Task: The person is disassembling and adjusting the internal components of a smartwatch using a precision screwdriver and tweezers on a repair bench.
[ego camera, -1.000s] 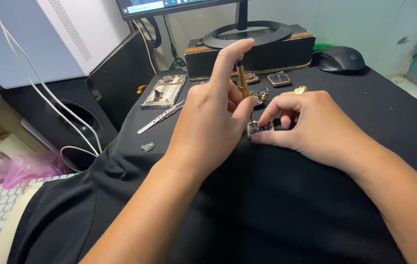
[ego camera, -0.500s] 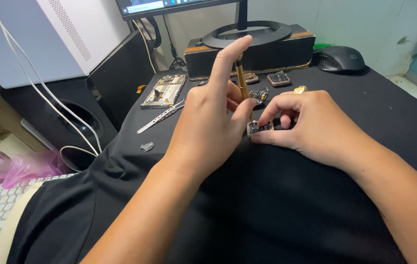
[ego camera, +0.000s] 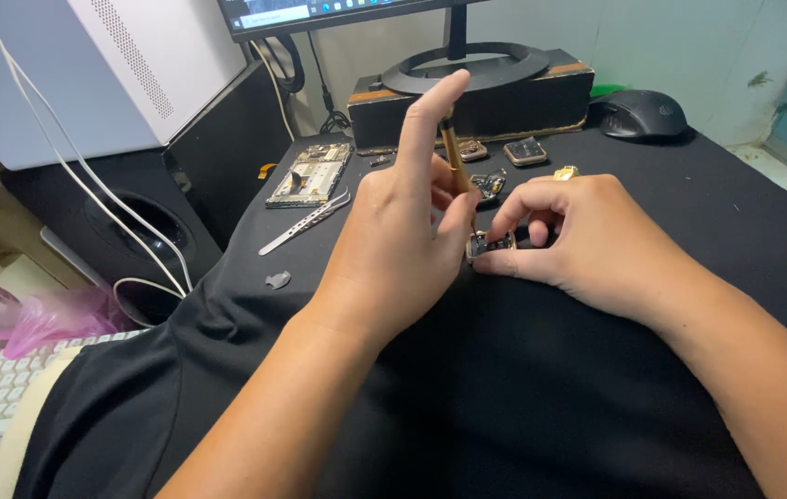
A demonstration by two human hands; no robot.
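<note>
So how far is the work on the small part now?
Done: a stripped phone frame and loose modules lie on the black mat. In hand: the left hand holds a screwdriver upright over the small part pinched by the right hand. Tweezers lie unused.

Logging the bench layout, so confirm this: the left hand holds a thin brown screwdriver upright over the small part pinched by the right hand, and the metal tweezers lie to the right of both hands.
Wrong on one point. In the head view the tweezers lie left of both hands, near the stripped phone frame. The left hand does hold the screwdriver upright over the small part that the right hand pinches.
</note>
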